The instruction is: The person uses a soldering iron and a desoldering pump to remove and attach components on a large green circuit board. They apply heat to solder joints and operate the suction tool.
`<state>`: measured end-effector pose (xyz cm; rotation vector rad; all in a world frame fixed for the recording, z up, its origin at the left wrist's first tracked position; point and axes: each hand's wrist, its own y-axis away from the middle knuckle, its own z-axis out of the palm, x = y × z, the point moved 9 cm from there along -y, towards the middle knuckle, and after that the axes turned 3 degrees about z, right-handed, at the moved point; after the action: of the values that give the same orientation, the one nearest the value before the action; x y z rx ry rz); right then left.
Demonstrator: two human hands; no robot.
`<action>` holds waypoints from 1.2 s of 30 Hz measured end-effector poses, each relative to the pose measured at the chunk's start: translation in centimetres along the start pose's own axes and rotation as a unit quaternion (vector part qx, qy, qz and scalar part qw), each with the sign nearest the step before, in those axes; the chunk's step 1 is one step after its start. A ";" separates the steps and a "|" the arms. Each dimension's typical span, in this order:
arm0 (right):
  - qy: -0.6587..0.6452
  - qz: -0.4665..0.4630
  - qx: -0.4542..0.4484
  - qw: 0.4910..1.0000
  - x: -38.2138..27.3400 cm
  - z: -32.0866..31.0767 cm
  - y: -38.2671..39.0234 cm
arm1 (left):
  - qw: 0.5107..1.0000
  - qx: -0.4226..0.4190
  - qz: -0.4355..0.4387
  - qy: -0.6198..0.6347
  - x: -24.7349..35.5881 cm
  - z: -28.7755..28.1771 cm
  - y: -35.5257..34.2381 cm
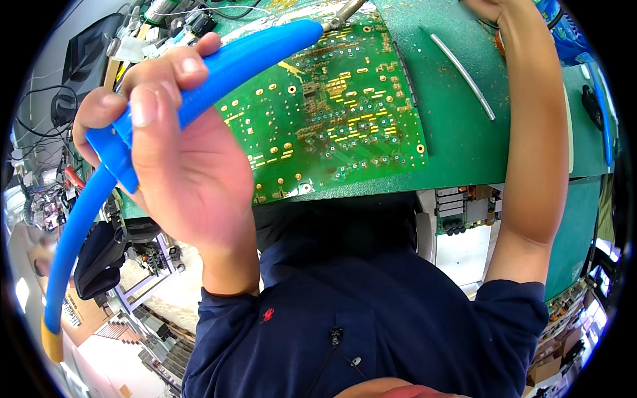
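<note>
My left hand [192, 166] is closed round the thick blue handle of a soldering iron [252, 56], raised over the left part of a green circuit board [272, 136]. The iron's metal end points up and away, past the board's far side. A heavy blue cable runs from the handle down to the left. Gold pads and many small holes cover the board, with brownish residue on its middle. My right arm reaches far forward. My right hand [488, 8] is mostly cut off at the upper edge, close to a blue patterned packet, and its fingers are hidden.
Right of the board, a thin silvery rod [463, 76] lies on the green mat [458, 139]. Tools, wires and a dark case [89, 56] crowd the far left. A blue packet [564, 30] stands at the far right. Another circuit board [458, 209] sits below the table edge.
</note>
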<state>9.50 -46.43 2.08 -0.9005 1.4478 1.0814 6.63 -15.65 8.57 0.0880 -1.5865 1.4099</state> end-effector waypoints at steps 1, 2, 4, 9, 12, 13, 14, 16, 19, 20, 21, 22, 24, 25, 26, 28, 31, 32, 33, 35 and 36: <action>-0.003 -0.005 0.006 1.000 -0.1 0.1 0.2 | 1.000 -0.019 0.001 0.001 0.1 0.3 0.1; -0.003 -0.006 0.005 1.000 0.0 0.3 0.1 | 0.999 -0.044 0.004 -0.003 0.1 0.4 0.1; -0.008 -0.009 0.017 1.000 -0.1 -0.3 0.2 | 0.995 -0.100 0.012 -0.002 0.0 1.0 -0.2; 0.001 0.017 -0.029 0.999 0.6 -0.6 -1.1 | 0.977 -0.199 0.007 0.073 0.2 1.8 -0.8; 0.004 0.018 -0.037 0.999 0.8 -0.6 -1.0 | 0.966 -0.247 0.035 0.070 0.2 2.3 -1.3; 0.005 0.017 -0.033 0.999 0.7 -0.6 -0.9 | 0.964 -0.255 0.047 0.060 0.3 2.5 -1.3; 0.011 0.021 -0.024 0.999 0.5 -0.5 -0.8 | 0.961 -0.265 0.061 0.042 0.2 2.6 -1.6; 0.017 0.032 -0.003 0.999 0.6 -0.6 -0.5 | 0.959 -0.261 0.099 -0.046 0.3 2.9 -1.9; 0.001 0.022 -0.034 0.999 0.9 -0.6 -0.9 | 0.957 -0.210 0.104 -0.169 0.6 3.6 -2.3; 0.003 0.022 -0.035 0.999 0.9 -0.6 -0.8 | 0.967 -0.203 0.098 -0.119 0.0 3.4 -2.6; 0.003 0.021 -0.034 0.999 0.9 -0.7 -0.8 | 0.974 -0.193 0.092 -0.070 -0.4 3.2 -2.8; 0.003 0.016 -0.032 0.999 0.8 -0.6 -0.7 | 0.979 -0.184 0.087 -0.022 -0.8 3.0 -3.0; 0.007 0.007 -0.029 1.000 0.6 -0.5 -0.6 | 0.980 -0.179 0.081 0.015 -0.9 2.9 -3.2; 0.005 0.010 -0.026 1.000 0.6 -0.5 -0.6 | 0.983 -0.166 0.077 0.023 -0.9 3.0 -3.1; 0.003 0.013 -0.023 1.000 0.7 -0.6 -0.7 | 0.985 -0.153 0.074 0.032 -0.8 3.2 -3.0; -0.003 0.019 -0.019 1.000 0.9 -0.6 -0.8 | 0.987 -0.139 0.083 0.018 -0.7 3.3 -2.7; -0.012 0.028 -0.016 0.999 1.2 -0.7 -1.0 | 0.987 -0.131 0.090 0.005 -0.8 3.0 -2.7; -0.011 0.029 -0.014 0.999 1.1 -0.6 -0.8 | 0.987 -0.129 0.095 0.002 -0.7 3.0 -2.6; -0.010 0.030 -0.012 0.999 1.1 -0.7 -0.7 | 0.987 -0.128 0.100 -0.001 -0.7 3.0 -2.6; -0.010 0.033 -0.015 0.999 1.1 -0.7 -0.8 | 0.986 -0.124 0.112 -0.005 -0.7 3.3 -2.3; -0.009 0.036 -0.017 0.999 1.2 -0.8 -0.8 | 0.986 -0.121 0.115 -0.004 -0.6 3.4 -2.2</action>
<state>9.87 -47.40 0.76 -0.8657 1.4597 1.1664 6.32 -19.35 10.24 -0.2402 -1.8074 1.3774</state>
